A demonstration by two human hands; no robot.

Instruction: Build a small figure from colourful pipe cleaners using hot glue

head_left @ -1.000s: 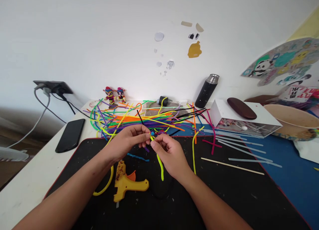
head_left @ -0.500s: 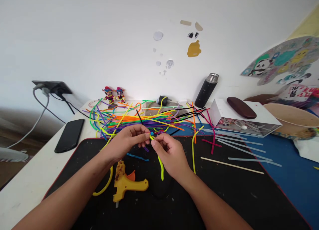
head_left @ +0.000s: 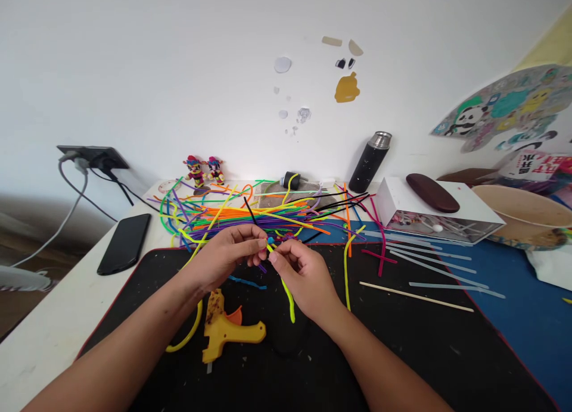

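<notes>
My left hand [head_left: 227, 254] and my right hand [head_left: 304, 272] meet over the black mat [head_left: 402, 340], fingertips almost touching. Both pinch a small twisted piece of pipe cleaners with blue and purple bits at about the middle of the view. From it a yellow-green pipe cleaner [head_left: 288, 296] hangs down under my right hand. A black pipe cleaner [head_left: 250, 211] sticks up behind my left fingers. Just beyond the hands lies a big heap of coloured pipe cleaners [head_left: 250, 212].
A yellow glue gun [head_left: 227, 328] lies on the mat below my hands. A black phone [head_left: 125, 242] rests at the left, clear glue sticks [head_left: 429, 263] and a wooden skewer [head_left: 415, 297] at the right. A black flask [head_left: 370, 162], white box [head_left: 429, 212] and two small figures [head_left: 205, 169] stand behind.
Both hands stay together at the same spot with slight finger movement on the twisted piece. Nothing else has moved.
</notes>
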